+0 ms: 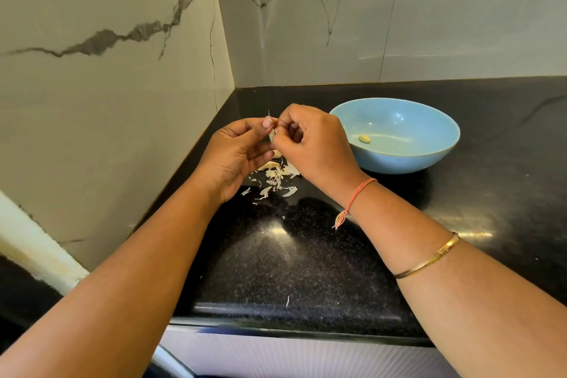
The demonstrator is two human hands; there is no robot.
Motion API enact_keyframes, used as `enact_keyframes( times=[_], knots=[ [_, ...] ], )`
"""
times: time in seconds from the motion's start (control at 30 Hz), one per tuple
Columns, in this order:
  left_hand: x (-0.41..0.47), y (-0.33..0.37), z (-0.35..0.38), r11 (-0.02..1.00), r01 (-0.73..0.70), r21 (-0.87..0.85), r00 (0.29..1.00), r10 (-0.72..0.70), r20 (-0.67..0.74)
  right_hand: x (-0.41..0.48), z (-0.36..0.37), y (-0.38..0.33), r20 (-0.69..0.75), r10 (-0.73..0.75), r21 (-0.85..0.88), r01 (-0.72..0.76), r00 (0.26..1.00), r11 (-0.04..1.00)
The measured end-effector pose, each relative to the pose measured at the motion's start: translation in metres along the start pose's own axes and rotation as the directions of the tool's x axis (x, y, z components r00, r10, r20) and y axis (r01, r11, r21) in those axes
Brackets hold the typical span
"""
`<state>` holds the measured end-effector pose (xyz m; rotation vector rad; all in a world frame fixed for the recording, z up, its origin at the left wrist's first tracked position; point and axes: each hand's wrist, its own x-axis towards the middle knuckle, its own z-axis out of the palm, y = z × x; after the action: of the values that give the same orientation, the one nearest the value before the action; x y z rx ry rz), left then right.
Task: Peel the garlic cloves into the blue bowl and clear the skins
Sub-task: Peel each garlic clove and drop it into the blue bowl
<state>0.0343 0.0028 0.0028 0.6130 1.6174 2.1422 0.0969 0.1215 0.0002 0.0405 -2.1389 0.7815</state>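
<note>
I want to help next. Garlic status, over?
Both busy: left hand and right hand pinch one garlic clove, mid-peel. One peeled clove in blue bowl. Loose skins litter counter under hands, nothing blocks bowl.

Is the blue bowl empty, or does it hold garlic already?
Nearly empty: the blue bowl holds one yellowish peeled clove near its middle; nothing else shows inside.

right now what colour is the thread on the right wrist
Pinkish-red wrist thread, clearest in the head view.
</note>
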Motion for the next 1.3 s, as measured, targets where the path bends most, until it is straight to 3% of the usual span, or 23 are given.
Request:
enact_keyframes(
  times=[0.3,0.5,0.73,1.13,1.3],
  knots=[
    [0.0004,0.0008,0.0006,0.999,-0.002,-0.039,0.999,0.001,-0.035,0.0018,-0.0019,-0.0035,-0.138,0.057,0.09,-0.045,0.989,0.995],
    [0.0056,-0.0003,-0.0034,0.995,-0.004,-0.096,0.994,-0.006,-0.105,-0.0031,0.0,-0.0031,0.103,0.191,0.066,-0.198,0.976,0.978],
    [0.009,-0.0035,-0.004,0.997,-0.021,-0.071,0.992,0.012,-0.128,-0.0029,0.0022,0.0035,0.158,0.231,0.0,-0.234,0.96,0.972],
    [0.0086,-0.0076,-0.0029,0.994,-0.094,-0.052,0.993,0.09,-0.074,-0.0008,0.0033,-0.002,0.119,0.373,0.317,-0.391,0.92,0.864],
    [0.0073,-0.0079,-0.0035,0.988,-0.152,-0.029,0.987,0.151,-0.048,-0.0014,0.0028,-0.0022,0.253,0.418,0.541,-0.485,0.873,0.687]
  ],
)
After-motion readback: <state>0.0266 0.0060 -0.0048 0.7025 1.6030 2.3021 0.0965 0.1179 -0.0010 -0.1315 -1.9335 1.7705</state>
